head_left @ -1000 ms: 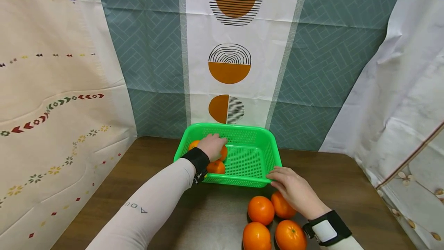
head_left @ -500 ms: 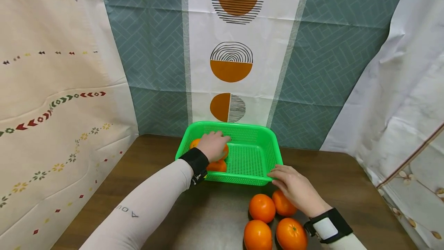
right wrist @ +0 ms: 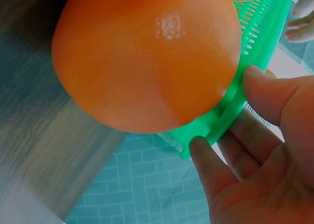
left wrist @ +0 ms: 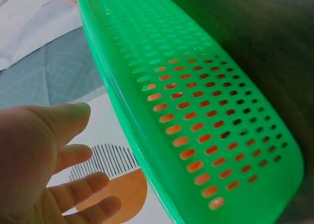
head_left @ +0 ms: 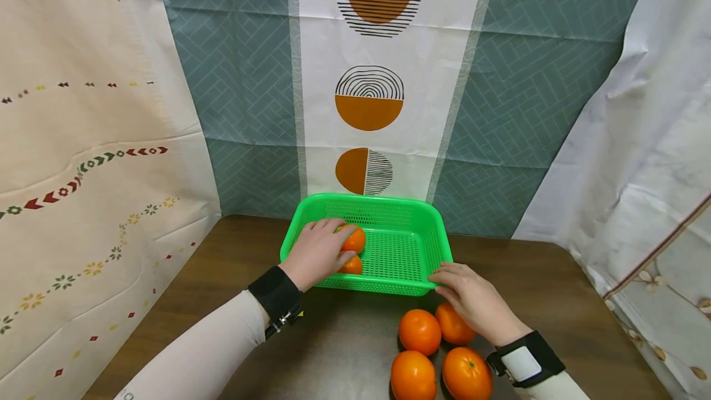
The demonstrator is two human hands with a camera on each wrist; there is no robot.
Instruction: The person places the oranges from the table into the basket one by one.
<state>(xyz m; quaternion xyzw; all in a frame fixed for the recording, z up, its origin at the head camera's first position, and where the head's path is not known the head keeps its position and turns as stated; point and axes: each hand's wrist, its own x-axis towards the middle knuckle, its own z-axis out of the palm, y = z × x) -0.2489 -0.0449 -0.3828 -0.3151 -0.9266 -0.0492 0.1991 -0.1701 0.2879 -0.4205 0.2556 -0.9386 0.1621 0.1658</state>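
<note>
Green perforated basket [head_left: 408, 245] at table's [head_left: 555, 301] far edge, right half bare mesh. Two oranges [head_left: 352, 249] in its left part under left hand [head_left: 315, 250], fingers spread, relaxed. Right hand [head_left: 471, 301] pinches near-right rim; four oranges [head_left: 439, 350] just beside it.

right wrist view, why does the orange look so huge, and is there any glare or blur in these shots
Right wrist view: the orange sits right against the lens, so it looms, with a small glare spot on top. Left wrist view: the green basket wall stretches, and the left hand is soft. Head view: evenly lit and sharp.
</note>
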